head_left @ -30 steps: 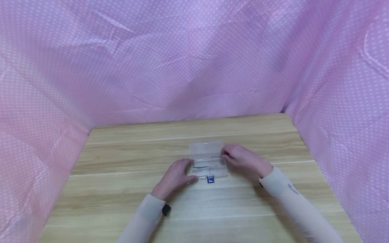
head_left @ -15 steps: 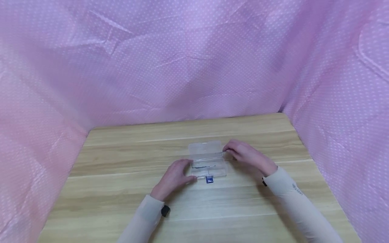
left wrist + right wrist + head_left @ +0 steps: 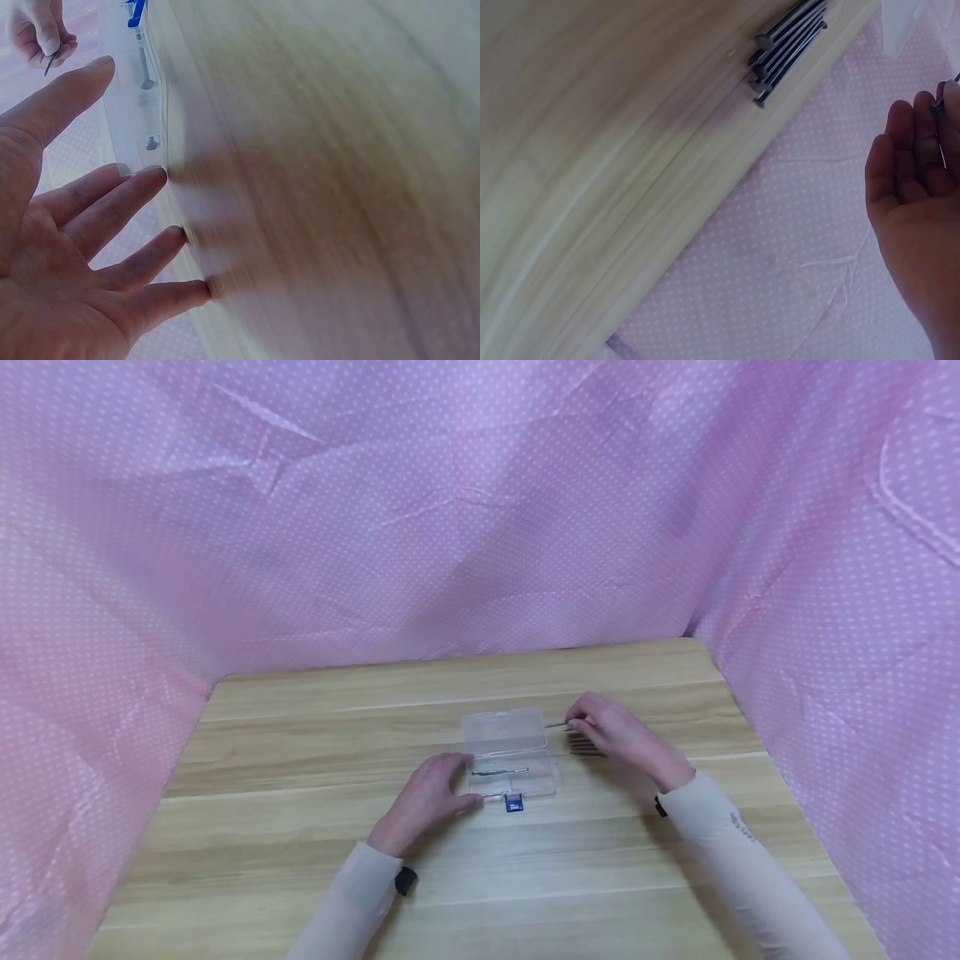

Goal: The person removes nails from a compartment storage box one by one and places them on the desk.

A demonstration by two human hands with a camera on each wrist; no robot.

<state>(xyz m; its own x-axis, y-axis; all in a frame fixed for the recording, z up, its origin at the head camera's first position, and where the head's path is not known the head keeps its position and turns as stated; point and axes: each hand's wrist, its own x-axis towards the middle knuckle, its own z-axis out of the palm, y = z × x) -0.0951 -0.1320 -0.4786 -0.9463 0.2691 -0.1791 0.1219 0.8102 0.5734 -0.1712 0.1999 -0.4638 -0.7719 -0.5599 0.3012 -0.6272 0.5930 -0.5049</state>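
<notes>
A clear plastic box (image 3: pixel 534 783) lies on the table with its lid (image 3: pixel 502 732) folded back and its blue latch (image 3: pixel 513 802) toward the front. Several nails (image 3: pixel 500 771) lie inside. My left hand (image 3: pixel 427 797) holds the box's left end, thumb at the front edge and fingers at the back; in the left wrist view the other fingertips (image 3: pixel 180 234) touch the tabletop. My right hand (image 3: pixel 611 731) pinches a single nail (image 3: pixel 556 725) between thumb and fingers, right of the lid. Beneath that hand, several dark nails (image 3: pixel 787 49) lie side by side on the wood.
The wooden table (image 3: pixel 300 735) runs back to a pink dotted cloth (image 3: pixel 465 568), which also hangs along both sides. The lid reaches behind the box toward the table's back edge.
The right hand has moved right and back from the box with the nail, and the row of nails on the table has come into view. The left hand stays at the box.
</notes>
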